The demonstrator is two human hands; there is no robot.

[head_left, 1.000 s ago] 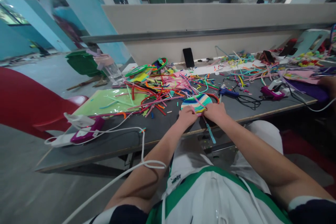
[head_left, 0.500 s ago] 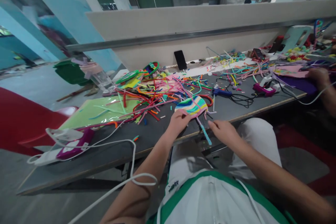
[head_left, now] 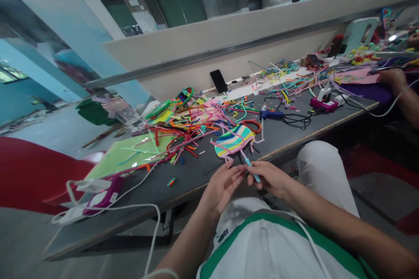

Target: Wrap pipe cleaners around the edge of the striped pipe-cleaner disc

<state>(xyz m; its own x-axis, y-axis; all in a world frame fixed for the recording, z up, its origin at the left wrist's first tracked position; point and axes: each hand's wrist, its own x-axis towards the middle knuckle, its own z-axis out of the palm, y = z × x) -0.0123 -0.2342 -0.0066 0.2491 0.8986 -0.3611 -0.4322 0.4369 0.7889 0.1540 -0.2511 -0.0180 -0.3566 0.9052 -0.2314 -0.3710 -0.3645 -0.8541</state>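
A flat oval piece woven from striped pipe cleaners (head_left: 234, 140) lies on the grey table (head_left: 196, 174) near its front edge. A light blue pipe cleaner (head_left: 252, 169) trails from it over the edge. My right hand (head_left: 270, 177) pinches that blue strand, fingers closed. Just left of it, my left hand (head_left: 222, 185) meets the right at the strand, fingertips pressed together on it. Both hands hover over my lap, just off the table edge.
A heap of loose coloured pipe cleaners (head_left: 193, 124) covers the table behind the piece. A blue glue gun (head_left: 271, 114), a purple glue gun (head_left: 322, 103), a black phone (head_left: 217, 81) and a green sheet (head_left: 131, 152) lie around. Another person's hand (head_left: 394, 79) works at right. A red chair (head_left: 29, 170) stands left.
Both hands left the woven piece and drew back toward my lap. They now meet at the blue strand. The camera tilted and swung right.
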